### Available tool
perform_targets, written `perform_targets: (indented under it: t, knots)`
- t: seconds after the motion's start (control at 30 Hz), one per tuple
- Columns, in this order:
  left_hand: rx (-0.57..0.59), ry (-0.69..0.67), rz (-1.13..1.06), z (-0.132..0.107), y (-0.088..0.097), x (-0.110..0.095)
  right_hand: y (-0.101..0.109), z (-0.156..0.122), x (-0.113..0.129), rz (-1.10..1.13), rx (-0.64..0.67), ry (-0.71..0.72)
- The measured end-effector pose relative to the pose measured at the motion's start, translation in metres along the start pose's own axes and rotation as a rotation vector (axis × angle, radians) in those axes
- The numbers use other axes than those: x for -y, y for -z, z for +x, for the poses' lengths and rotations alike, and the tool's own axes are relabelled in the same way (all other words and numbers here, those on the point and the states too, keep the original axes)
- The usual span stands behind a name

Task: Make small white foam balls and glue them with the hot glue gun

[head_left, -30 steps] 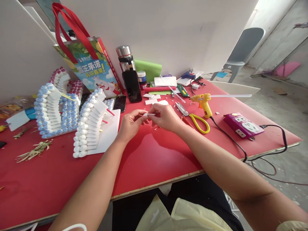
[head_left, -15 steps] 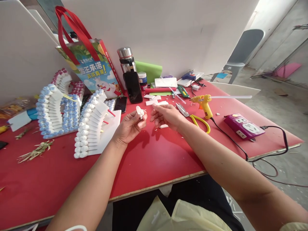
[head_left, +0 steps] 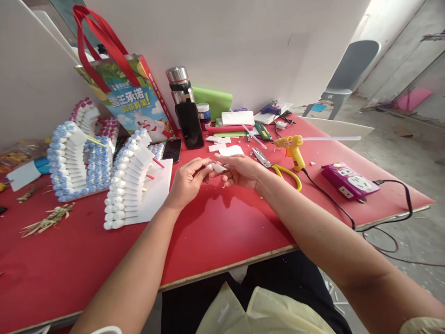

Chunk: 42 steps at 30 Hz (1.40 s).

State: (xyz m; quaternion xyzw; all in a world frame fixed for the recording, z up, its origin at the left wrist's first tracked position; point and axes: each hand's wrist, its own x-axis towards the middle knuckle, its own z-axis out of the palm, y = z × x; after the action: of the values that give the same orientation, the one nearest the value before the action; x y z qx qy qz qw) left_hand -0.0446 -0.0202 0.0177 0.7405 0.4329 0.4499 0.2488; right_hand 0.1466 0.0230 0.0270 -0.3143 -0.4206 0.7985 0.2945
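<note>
A small white piece, thin and pointed at one end, is between my two hands above the red table. My left hand pinches its left end, where a crumpled white bit shows at the fingertips. From the other side my right hand closes on it, thumb above and curled fingers below. Its exact material is too small to make out. Left of my hands stands a curved white model edged with rows of rounded white tips. Flat white offcuts lie just beyond my hands.
Yellow-handled pliers, a yellow glue gun and a purple power strip are on the right, with trailing cords. A phone leans against a steel flask. Further left are a blue-tipped model and a printed bag.
My hands have come together, and my right hand now meets the white piece held by my left. My left hand has turned over it. The view has shifted slightly.
</note>
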Motion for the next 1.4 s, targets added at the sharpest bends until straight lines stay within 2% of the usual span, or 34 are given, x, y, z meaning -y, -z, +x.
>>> perform_targets:
  t: [0.2, 0.5, 0.63, 0.83, 0.97, 1.13, 1.2, 1.27, 1.33, 1.4]
  knots:
    - [0.025, -0.053, 0.070, 0.001, 0.002, 0.003, -0.001, -0.004, 0.002, -0.086, -0.049, 0.061]
    - [0.032, -0.052, 0.084, 0.000, 0.002, 0.001, -0.001, -0.001, 0.000, -0.096, -0.126, 0.071]
    - [0.018, -0.041, 0.103, 0.001, 0.003, 0.001, -0.001, -0.001, -0.001, -0.175, -0.136, 0.104]
    - [0.002, -0.010, 0.103, 0.001, 0.004, 0.000, -0.001, 0.000, -0.003, -0.271, -0.168, 0.219]
    - [-0.011, 0.115, -0.010, 0.001, 0.002, 0.002, -0.002, 0.001, -0.007, -0.495, -0.165, 0.406]
    - [0.009, 0.271, -0.226, 0.003, -0.001, 0.005, -0.002, 0.000, -0.011, -1.031, -0.317, 0.653]
    - [0.022, 0.315, -0.255, 0.003, -0.002, 0.005, -0.002, 0.000, -0.012, -1.235, -0.317, 0.759]
    - [0.030, 0.356, -0.284, 0.004, -0.002, 0.004, -0.001, 0.000, -0.013, -1.337, -0.286, 0.810]
    - [0.036, 0.379, -0.342, 0.004, 0.000, 0.005, -0.001, 0.000, -0.012, -1.255, -0.260, 0.759]
    - [0.033, 0.393, -0.437, 0.004, 0.001, 0.007, -0.002, 0.000, -0.009, -0.998, -0.226, 0.632]
